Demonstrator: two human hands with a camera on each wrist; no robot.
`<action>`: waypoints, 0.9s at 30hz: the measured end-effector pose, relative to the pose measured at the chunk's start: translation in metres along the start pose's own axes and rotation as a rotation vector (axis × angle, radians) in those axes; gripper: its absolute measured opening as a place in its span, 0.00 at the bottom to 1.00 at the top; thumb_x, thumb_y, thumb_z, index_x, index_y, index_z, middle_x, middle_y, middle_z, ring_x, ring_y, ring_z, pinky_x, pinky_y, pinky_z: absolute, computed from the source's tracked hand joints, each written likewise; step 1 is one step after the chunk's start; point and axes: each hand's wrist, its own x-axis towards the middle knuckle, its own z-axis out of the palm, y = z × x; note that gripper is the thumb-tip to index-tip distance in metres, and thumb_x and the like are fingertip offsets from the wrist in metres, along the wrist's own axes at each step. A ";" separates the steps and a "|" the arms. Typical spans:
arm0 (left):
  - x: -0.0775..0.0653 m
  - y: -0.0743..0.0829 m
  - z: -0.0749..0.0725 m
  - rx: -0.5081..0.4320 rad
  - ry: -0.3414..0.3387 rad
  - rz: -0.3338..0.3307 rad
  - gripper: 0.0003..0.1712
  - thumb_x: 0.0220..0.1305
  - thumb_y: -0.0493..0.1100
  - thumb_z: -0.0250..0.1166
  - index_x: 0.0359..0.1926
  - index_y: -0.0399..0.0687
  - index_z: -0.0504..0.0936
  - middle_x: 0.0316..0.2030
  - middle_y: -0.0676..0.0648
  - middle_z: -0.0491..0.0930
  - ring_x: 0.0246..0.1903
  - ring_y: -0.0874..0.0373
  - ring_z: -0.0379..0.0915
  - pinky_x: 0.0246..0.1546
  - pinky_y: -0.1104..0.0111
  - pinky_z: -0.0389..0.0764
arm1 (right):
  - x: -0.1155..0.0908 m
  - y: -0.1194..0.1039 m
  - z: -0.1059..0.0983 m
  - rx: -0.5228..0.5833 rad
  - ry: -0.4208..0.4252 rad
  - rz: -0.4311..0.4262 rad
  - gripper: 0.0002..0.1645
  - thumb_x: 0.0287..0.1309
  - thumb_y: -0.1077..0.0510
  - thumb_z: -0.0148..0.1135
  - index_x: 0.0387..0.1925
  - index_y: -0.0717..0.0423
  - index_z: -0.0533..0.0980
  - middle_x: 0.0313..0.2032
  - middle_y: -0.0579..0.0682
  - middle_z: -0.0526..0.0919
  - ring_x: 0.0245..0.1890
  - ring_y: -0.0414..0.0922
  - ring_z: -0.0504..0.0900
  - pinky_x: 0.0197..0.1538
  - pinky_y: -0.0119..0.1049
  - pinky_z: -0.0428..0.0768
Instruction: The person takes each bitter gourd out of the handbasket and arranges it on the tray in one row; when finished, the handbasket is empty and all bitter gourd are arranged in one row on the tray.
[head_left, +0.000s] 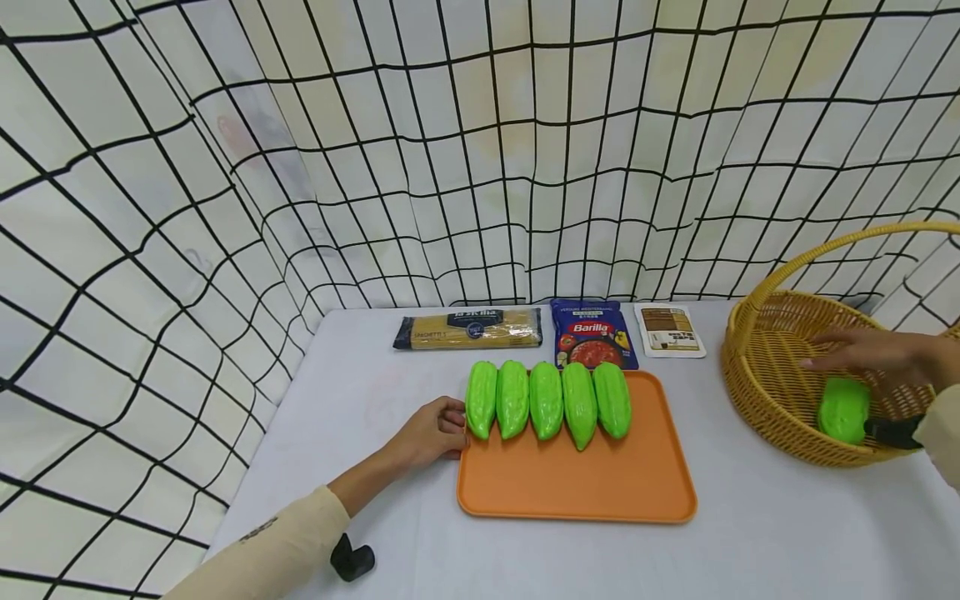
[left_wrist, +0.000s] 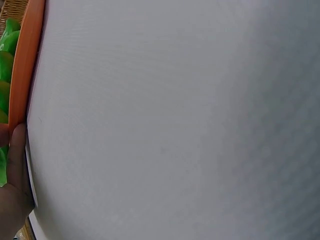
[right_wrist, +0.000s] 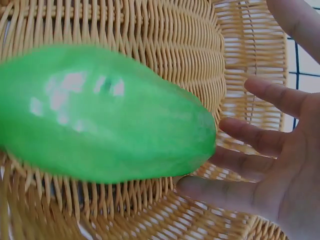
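Observation:
My left hand (head_left: 431,432) grips the left edge of the orange tray (head_left: 577,487), with the rim between thumb and fingers in the left wrist view. Several glossy green bitter melons (head_left: 546,400) lie side by side along the tray's back half, the leftmost right by my left fingertips. Over the wicker basket (head_left: 772,367), my right hand (head_left: 873,354) reaches in from the right. Its fingers are spread in the right wrist view and hold nothing. Another green bitter melon (right_wrist: 105,115) lies in the basket, its narrow end close to my right fingertips.
Behind the tray lie a spaghetti pack (head_left: 472,330), a blue Barilla sauce pouch (head_left: 592,335) and a small brown-and-white packet (head_left: 670,331). The basket's tall handle (head_left: 847,246) arches over it. A black net (head_left: 525,179) over white sheeting borders the white table.

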 end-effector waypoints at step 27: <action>0.002 -0.002 0.001 -0.008 0.004 -0.012 0.33 0.52 0.30 0.66 0.62 0.36 0.71 0.49 0.41 0.75 0.43 0.55 0.78 0.39 0.64 0.89 | 0.011 0.000 0.006 -0.068 -0.034 -0.063 0.50 0.70 0.41 0.55 0.71 0.78 0.51 0.66 0.87 0.46 0.60 0.78 0.68 0.53 0.61 0.83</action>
